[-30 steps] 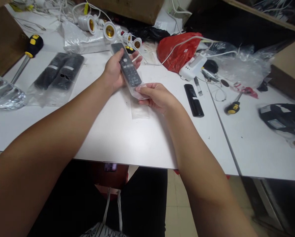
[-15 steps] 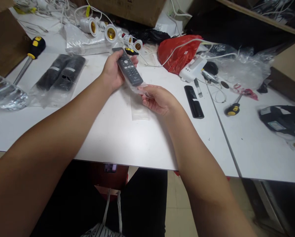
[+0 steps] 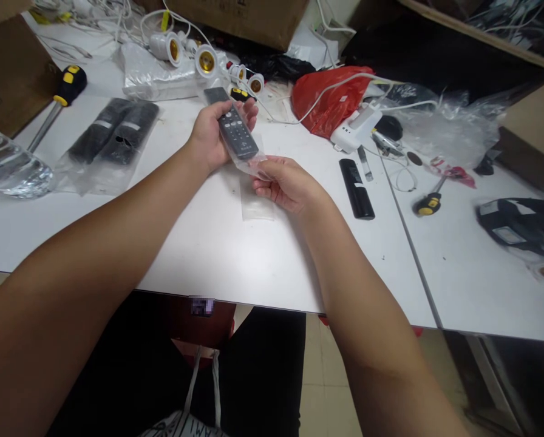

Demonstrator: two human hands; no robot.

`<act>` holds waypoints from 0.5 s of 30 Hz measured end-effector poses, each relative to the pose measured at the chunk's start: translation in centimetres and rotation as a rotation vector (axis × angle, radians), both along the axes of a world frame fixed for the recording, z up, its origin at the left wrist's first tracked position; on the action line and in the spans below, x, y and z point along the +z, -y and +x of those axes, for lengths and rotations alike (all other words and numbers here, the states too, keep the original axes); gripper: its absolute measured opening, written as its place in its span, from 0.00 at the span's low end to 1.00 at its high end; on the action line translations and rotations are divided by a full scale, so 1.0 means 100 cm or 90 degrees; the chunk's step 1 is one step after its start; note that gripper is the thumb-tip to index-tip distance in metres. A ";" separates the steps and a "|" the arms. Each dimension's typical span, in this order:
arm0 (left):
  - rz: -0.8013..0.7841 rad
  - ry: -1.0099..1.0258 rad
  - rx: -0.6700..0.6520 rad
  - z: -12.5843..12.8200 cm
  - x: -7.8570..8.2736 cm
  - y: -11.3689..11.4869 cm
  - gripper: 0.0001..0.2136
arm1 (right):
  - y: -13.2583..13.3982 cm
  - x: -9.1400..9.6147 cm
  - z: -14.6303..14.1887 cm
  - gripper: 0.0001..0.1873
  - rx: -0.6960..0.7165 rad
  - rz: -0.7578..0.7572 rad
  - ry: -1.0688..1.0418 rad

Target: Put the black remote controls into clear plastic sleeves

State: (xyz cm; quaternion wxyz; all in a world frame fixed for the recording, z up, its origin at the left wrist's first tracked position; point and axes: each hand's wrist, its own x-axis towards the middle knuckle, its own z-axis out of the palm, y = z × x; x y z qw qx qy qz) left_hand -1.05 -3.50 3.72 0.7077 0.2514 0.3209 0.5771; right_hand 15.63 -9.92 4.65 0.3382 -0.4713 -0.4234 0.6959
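Note:
My left hand (image 3: 210,136) grips a dark grey remote control (image 3: 232,124), buttons up, above the white table (image 3: 235,255). The remote's near end sits in the mouth of a clear plastic sleeve (image 3: 256,167). My right hand (image 3: 283,182) pinches that sleeve at the remote's near end. Under my right hand a flat clear plastic bag (image 3: 256,203) lies on the table.
Two bagged remotes (image 3: 112,136) lie at the left beside a screwdriver (image 3: 56,103) and a clear bottle (image 3: 8,170). A bare black remote (image 3: 356,188), a white charger (image 3: 356,124), a red bag (image 3: 329,97), lamp sockets (image 3: 194,54) and a small screwdriver (image 3: 429,200) crowd the back and right.
The remote has slid back toward me into the sleeve's mouth, and my left hand has curled more around it. My right hand stays at the sleeve.

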 end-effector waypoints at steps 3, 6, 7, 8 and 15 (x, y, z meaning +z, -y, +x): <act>-0.010 0.094 0.005 -0.007 0.006 0.003 0.18 | -0.006 -0.001 0.008 0.12 -0.019 0.017 0.014; -0.028 0.106 0.044 -0.023 0.022 0.005 0.19 | -0.015 -0.003 0.019 0.17 -0.056 0.019 0.010; -0.026 0.077 0.049 -0.032 0.030 0.004 0.19 | -0.017 -0.004 0.022 0.17 -0.063 0.019 0.001; -0.026 0.020 0.042 -0.042 0.037 0.003 0.19 | -0.020 -0.006 0.024 0.16 -0.067 0.016 -0.009; -0.180 -0.858 -0.113 -0.121 0.053 -0.021 0.11 | -0.025 -0.012 0.026 0.09 -0.045 0.000 -0.057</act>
